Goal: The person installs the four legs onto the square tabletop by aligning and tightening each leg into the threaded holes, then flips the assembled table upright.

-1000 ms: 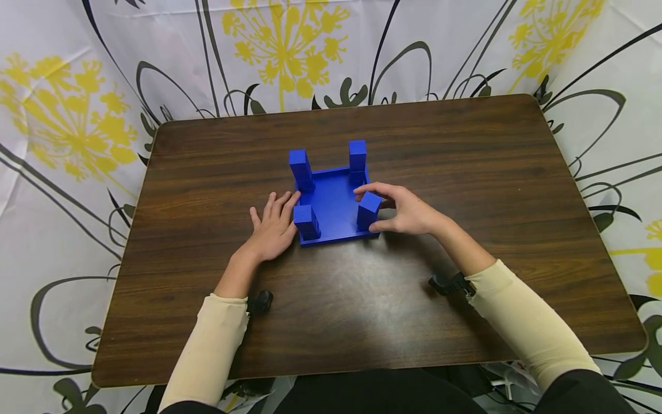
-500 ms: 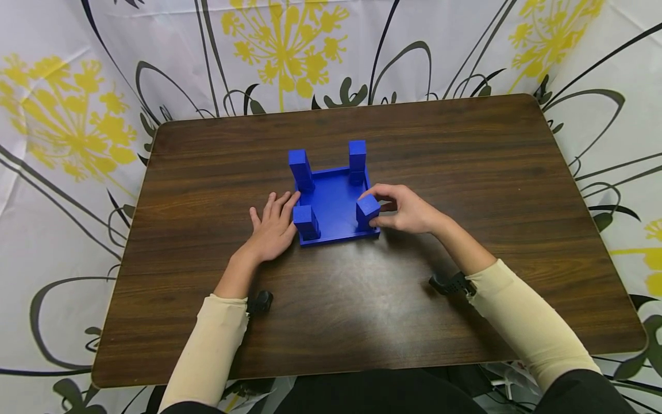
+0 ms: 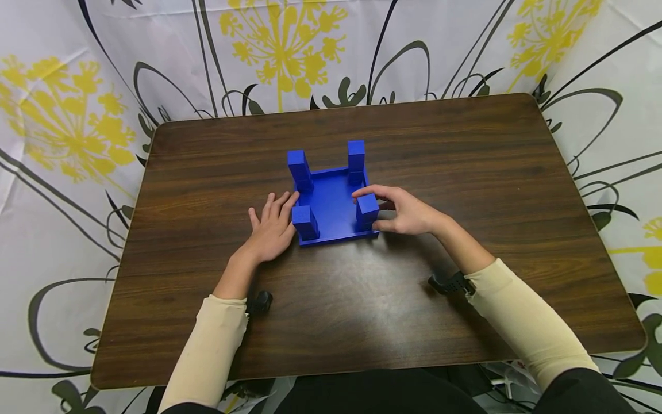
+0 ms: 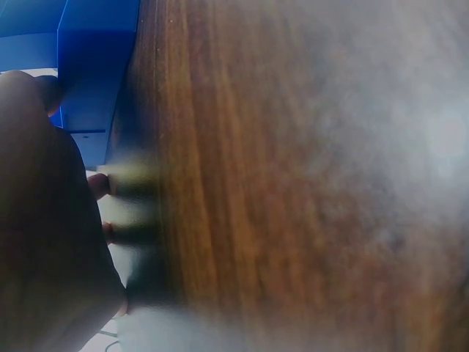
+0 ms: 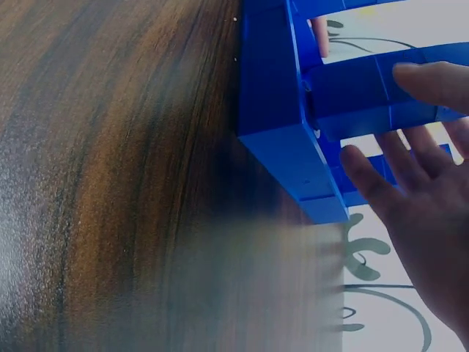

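A blue square base (image 3: 335, 204) with a low rim lies on the table, a square post standing at each corner. My right hand (image 3: 405, 213) curls round the near-right post (image 3: 367, 213), the thumb on its near side and the fingers behind. In the right wrist view the thumb (image 5: 425, 82) overlaps that post (image 5: 352, 92). My left hand (image 3: 271, 232) lies with straight, spread fingers at the base's left side, fingertips right at its edge near the near-left post (image 3: 306, 223). In the left wrist view that hand (image 4: 37, 213) is dark beside the blue base.
The far-left post (image 3: 300, 169) and far-right post (image 3: 355, 158) stand upright beyond the hands. Brown wood-grain table (image 3: 465, 149) extends on all sides of the base. A floral curtain (image 3: 176, 52) hangs behind its far edge.
The near-right post has turned clockwise, seen from above. My right fingers drew in round it half a second ago, and the index finger now extends further again. The left hand has stayed in place.
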Motion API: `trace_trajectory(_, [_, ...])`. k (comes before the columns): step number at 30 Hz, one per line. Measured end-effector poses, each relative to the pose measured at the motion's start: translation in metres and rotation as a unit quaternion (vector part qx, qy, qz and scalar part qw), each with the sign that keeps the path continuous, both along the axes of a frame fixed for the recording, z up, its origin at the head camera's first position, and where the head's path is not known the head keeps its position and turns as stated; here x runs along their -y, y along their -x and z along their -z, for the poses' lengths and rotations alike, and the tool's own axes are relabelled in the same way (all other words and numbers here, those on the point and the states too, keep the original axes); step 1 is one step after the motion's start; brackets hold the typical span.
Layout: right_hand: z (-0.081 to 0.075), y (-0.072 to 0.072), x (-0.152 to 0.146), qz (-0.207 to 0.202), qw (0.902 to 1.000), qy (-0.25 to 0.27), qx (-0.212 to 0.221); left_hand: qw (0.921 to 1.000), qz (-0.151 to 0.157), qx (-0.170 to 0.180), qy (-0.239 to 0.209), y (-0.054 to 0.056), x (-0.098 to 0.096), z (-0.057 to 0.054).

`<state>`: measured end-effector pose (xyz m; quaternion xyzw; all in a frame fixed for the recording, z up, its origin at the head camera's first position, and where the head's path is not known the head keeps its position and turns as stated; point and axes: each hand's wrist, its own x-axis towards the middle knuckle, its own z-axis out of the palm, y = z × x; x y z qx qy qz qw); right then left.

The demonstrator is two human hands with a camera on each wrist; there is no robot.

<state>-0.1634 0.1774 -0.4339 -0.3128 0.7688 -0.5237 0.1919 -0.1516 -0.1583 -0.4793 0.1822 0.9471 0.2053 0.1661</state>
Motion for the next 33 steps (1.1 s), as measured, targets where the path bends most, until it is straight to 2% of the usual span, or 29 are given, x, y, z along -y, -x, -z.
trace_trajectory(4, [0.001,0.001,-0.001,-0.034,0.9991,0.025,0.009,1.0,-0.001,0.0,0.001,0.0,0.001,0.0])
trace_trajectory(8, [0.002,0.002,-0.002,-0.045,0.9983,0.037,0.004,1.0,-0.002,0.002,0.001,-0.001,0.001,0.0])
trace_trajectory(15, [0.002,0.002,-0.002,-0.01,0.9999,0.003,0.0,1.0,-0.002,0.002,0.001,-0.001,0.001,0.001])
trace_trajectory(26, [0.006,0.003,0.003,0.031,0.9991,-0.013,-0.025,1.0,0.004,-0.002,-0.003,-0.001,0.001,0.0])
trace_trajectory(29, [0.006,0.002,0.003,0.031,0.9989,-0.023,-0.028,1.0,0.003,0.0,-0.002,-0.001,0.001,-0.001])
trace_trajectory(30, [0.001,0.001,0.004,0.03,0.999,-0.022,-0.026,1.0,0.003,0.0,-0.002,-0.001,0.001,-0.001])
trace_trajectory(33, [-0.007,-0.002,0.005,0.013,0.9997,0.001,-0.018,1.0,0.004,0.0,-0.001,-0.001,0.001,-0.002])
